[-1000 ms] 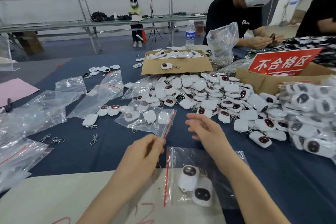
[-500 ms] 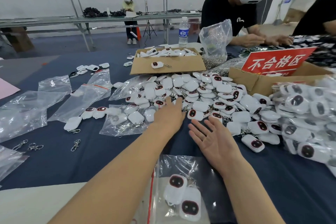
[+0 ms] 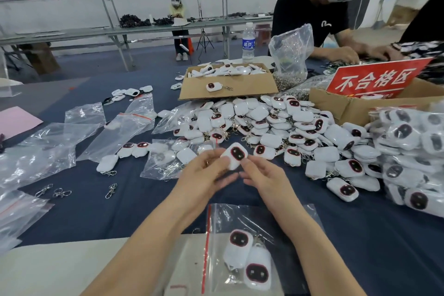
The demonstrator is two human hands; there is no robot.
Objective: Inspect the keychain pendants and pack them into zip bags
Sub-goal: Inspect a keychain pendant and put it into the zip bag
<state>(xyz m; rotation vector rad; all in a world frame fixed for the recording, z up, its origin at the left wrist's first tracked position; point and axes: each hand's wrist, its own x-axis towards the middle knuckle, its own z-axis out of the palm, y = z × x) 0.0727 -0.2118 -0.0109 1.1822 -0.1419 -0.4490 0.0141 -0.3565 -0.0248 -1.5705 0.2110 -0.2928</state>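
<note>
The two hands are together over the tabletop [image 3: 115,214], both clamped on one white pendant [image 3: 236,155]. The left hand [image 3: 206,173] grips its lower left side with curled fingers. The right hand [image 3: 262,175] pinches its lower right edge. The pendant is lifted clear of the blue cloth, with its dark oval face turned up towards the person. Its long axis runs away from them, towards the heap, leaning a little to the right. Its lower end is covered by the fingers, and the fingertips are blurred, so the ring and clasp are hard to make out.

Just in front of the person lies a zip bag [image 3: 283,223], its red strip running near to far along its left side. Two packed pendants [image 3: 240,247] lie in it face up, lengthwise towards the hands. The bag's near edge is cut off by the frame.

Beyond the hands spreads a heap of pendants [image 3: 276,127], many face down. Empty bags [image 3: 48,151] and loose clasps [image 3: 110,190] lie to the left. A cardboard box [image 3: 240,90] stands behind the heap.
</note>
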